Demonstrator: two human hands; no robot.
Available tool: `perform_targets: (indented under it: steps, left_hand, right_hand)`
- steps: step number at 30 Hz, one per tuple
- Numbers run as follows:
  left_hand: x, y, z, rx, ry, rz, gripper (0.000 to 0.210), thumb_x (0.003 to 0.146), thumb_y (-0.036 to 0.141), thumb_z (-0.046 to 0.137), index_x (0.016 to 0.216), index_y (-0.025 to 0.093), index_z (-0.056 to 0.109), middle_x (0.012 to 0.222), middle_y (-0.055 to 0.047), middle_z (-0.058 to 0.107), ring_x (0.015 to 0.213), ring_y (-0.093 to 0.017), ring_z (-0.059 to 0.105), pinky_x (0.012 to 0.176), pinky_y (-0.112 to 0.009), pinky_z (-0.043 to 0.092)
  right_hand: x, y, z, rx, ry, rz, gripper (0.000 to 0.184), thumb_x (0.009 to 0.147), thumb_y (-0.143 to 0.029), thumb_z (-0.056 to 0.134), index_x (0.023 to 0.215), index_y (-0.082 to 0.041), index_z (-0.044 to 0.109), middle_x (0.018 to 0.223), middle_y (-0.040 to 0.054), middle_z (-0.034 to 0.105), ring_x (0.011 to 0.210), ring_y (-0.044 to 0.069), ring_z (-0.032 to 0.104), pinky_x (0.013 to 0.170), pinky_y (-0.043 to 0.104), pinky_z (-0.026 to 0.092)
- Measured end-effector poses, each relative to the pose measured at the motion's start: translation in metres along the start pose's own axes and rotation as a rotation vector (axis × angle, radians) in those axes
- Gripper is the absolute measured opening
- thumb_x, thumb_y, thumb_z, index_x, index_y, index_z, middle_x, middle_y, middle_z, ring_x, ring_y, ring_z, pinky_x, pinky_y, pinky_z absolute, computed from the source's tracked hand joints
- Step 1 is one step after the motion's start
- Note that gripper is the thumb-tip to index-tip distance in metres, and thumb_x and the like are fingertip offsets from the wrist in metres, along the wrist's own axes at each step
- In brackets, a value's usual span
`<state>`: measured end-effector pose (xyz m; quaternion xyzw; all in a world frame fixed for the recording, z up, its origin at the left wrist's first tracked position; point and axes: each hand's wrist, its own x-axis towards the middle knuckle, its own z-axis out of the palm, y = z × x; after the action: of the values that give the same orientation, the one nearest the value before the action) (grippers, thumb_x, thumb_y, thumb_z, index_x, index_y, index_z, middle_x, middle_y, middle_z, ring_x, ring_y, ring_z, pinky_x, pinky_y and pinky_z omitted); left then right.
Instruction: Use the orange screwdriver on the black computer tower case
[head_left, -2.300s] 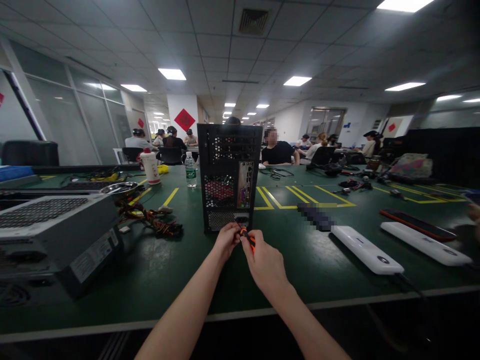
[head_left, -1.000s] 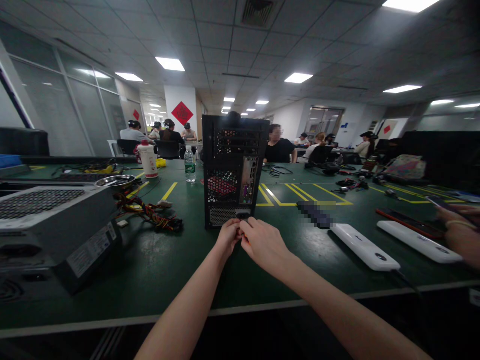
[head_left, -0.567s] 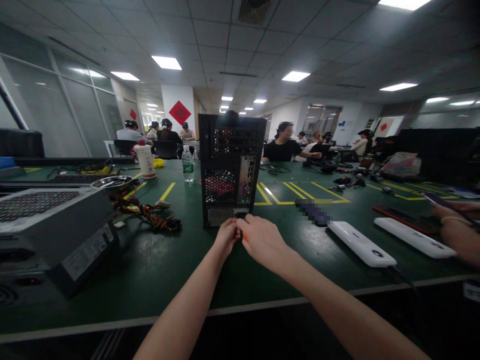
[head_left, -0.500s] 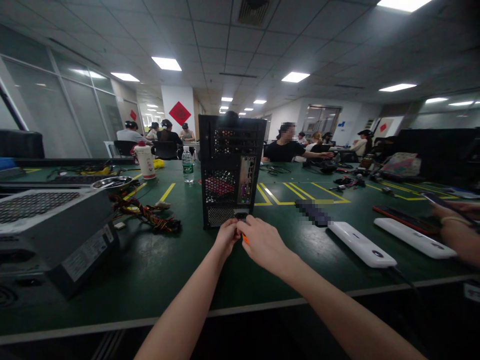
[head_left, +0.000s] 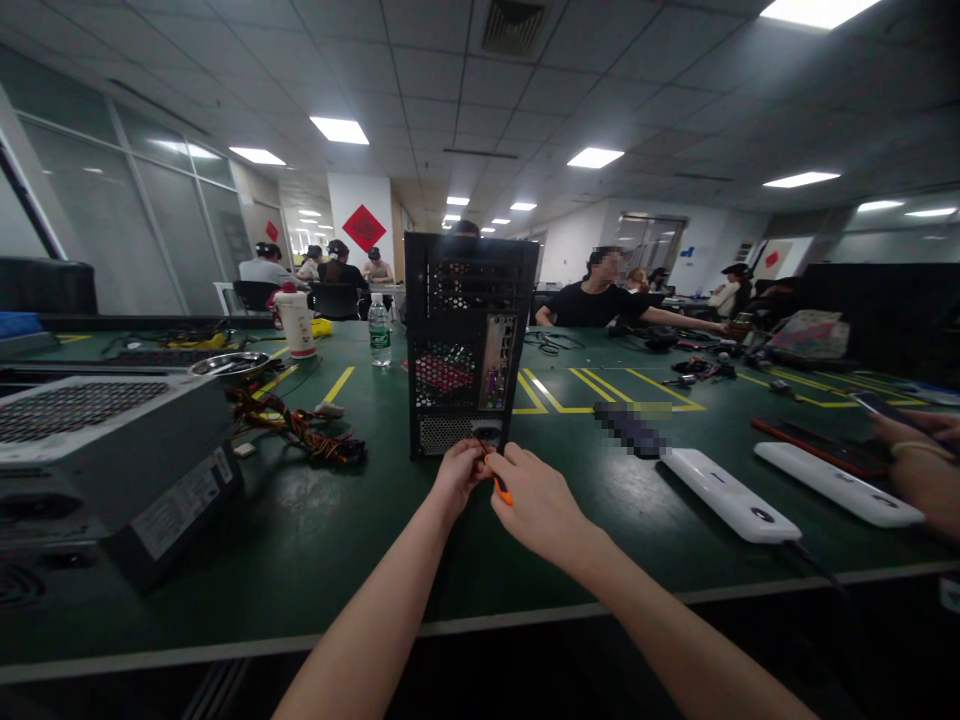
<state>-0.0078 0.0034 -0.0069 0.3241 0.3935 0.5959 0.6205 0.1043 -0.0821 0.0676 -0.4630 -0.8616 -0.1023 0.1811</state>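
A black computer tower (head_left: 450,330) stands upright on the green table (head_left: 300,540), its rear side facing me. The lower rear holds a power supply with a perforated grille (head_left: 444,434) and a socket. Wrapped in my right hand (head_left: 541,495) is an orange-handled screwdriver (head_left: 503,490), its dark shaft pointing up and left toward the tower's lower edge. My left hand (head_left: 459,470) is closed close to the shaft, fingers pinched in front of the grille. What those fingers hold, if anything, is too small to make out. The screwdriver's tip is hidden.
At left sits a grey power supply (head_left: 105,450) beside bundled cables (head_left: 307,430) and a metal bowl (head_left: 229,366). Behind are a water bottle (head_left: 379,335) and a white flask (head_left: 296,325). White devices (head_left: 731,495) lie right, near another person's hand (head_left: 926,460). A person in black (head_left: 600,303) sits opposite.
My right hand has drawn slightly back and down from the tower, showing more of the orange handle and shaft. The person opposite has stretched an arm farther to the right.
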Motion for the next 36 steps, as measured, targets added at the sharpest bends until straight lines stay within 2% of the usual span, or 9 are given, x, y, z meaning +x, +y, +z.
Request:
perform_targets:
  steps: [4, 7, 11, 15, 19, 23, 28, 32, 36]
  left_hand:
    - [-0.003, 0.003, 0.002, 0.009, 0.023, 0.005, 0.007, 0.061, 0.008, 0.049, 0.066, 0.012, 0.053, 0.054, 0.000, 0.052, 0.038, -0.004, 0.039, 0.037, -0.016, 0.026]
    - [-0.005, 0.005, 0.004, -0.005, 0.038, 0.015, 0.011, 0.062, 0.006, 0.048, 0.068, 0.012, 0.054, 0.053, 0.000, 0.052, 0.040, -0.005, 0.042, 0.040, -0.017, 0.031]
    - [-0.001, 0.003, 0.002, -0.003, 0.058, -0.011, 0.015, 0.063, 0.005, 0.045, 0.074, 0.012, 0.053, 0.064, -0.003, 0.059, 0.044, -0.006, 0.048, 0.043, -0.018, 0.035]
    - [0.003, 0.001, 0.001, 0.011, 0.060, -0.041, 0.016, 0.064, 0.007, 0.046, 0.077, 0.012, 0.053, 0.066, -0.005, 0.060, 0.045, -0.007, 0.049, 0.042, -0.018, 0.034]
    - [-0.002, 0.005, 0.003, 0.004, 0.038, -0.047, 0.011, 0.065, 0.012, 0.048, 0.075, 0.011, 0.054, 0.059, -0.004, 0.057, 0.044, -0.008, 0.048, 0.041, -0.018, 0.034]
    - [-0.006, 0.006, 0.002, 0.011, 0.020, -0.071, 0.009, 0.065, 0.020, 0.053, 0.067, 0.011, 0.054, 0.047, 0.001, 0.047, 0.034, -0.003, 0.035, 0.035, -0.017, 0.023]
    - [-0.005, 0.004, 0.001, 0.011, -0.014, -0.085, 0.019, 0.069, 0.030, 0.051, 0.065, 0.012, 0.051, 0.043, 0.005, 0.039, 0.030, -0.002, 0.027, 0.034, -0.016, 0.013]
    - [-0.008, 0.007, 0.003, 0.045, 0.025, -0.050, 0.020, 0.067, 0.031, 0.055, 0.066, 0.012, 0.051, 0.044, 0.004, 0.041, 0.033, -0.003, 0.033, 0.035, -0.017, 0.018]
    - [-0.011, 0.009, 0.003, 0.054, -0.006, -0.040, 0.022, 0.063, 0.032, 0.059, 0.066, 0.012, 0.050, 0.049, 0.002, 0.046, 0.037, -0.003, 0.038, 0.037, -0.017, 0.022]
  right_hand:
    - [-0.002, -0.003, 0.008, 0.076, 0.002, 0.120, 0.031, 0.082, -0.043, 0.032, 0.096, -0.020, 0.046, 0.080, 0.0033, 0.056, 0.070, 0.015, 0.054, 0.059, 0.025, 0.036]
    - [-0.001, -0.008, 0.015, 0.068, 0.007, 0.224, 0.034, 0.084, -0.043, 0.027, 0.100, -0.019, 0.043, 0.068, 0.0013, 0.057, 0.057, 0.015, 0.054, 0.052, 0.025, 0.032]
    - [-0.004, -0.009, 0.027, 0.076, 0.132, 0.099, 0.015, 0.078, -0.027, 0.039, 0.088, -0.019, 0.048, 0.076, 0.0016, 0.057, 0.066, 0.014, 0.052, 0.059, 0.024, 0.033]
    - [-0.007, -0.005, 0.036, 0.083, 0.242, -0.014, 0.010, 0.072, -0.021, 0.045, 0.078, -0.018, 0.053, 0.079, 0.0031, 0.053, 0.074, 0.014, 0.048, 0.068, 0.025, 0.033]
    - [-0.006, -0.003, 0.041, 0.182, 0.296, 0.035, 0.018, 0.079, -0.030, 0.040, 0.079, -0.019, 0.054, 0.078, 0.0032, 0.053, 0.074, 0.013, 0.050, 0.069, 0.024, 0.035]
    - [-0.006, 0.000, 0.044, 0.339, 0.292, 0.159, 0.021, 0.081, -0.030, 0.036, 0.092, -0.018, 0.048, 0.071, -0.0001, 0.056, 0.063, 0.011, 0.052, 0.060, 0.021, 0.036]
    - [-0.009, 0.005, 0.045, 0.379, 0.335, 0.064, 0.010, 0.073, -0.020, 0.042, 0.080, -0.018, 0.048, 0.075, 0.0012, 0.054, 0.071, 0.013, 0.050, 0.066, 0.023, 0.037]
    - [-0.009, 0.003, 0.041, 0.363, 0.328, 0.042, 0.011, 0.075, -0.024, 0.042, 0.075, -0.019, 0.051, 0.076, 0.0025, 0.052, 0.074, 0.014, 0.050, 0.069, 0.024, 0.037]
    - [-0.008, 0.001, 0.041, 0.457, 0.338, 0.158, 0.019, 0.081, -0.031, 0.035, 0.088, -0.019, 0.049, 0.073, 0.0001, 0.054, 0.067, 0.011, 0.052, 0.063, 0.022, 0.038]
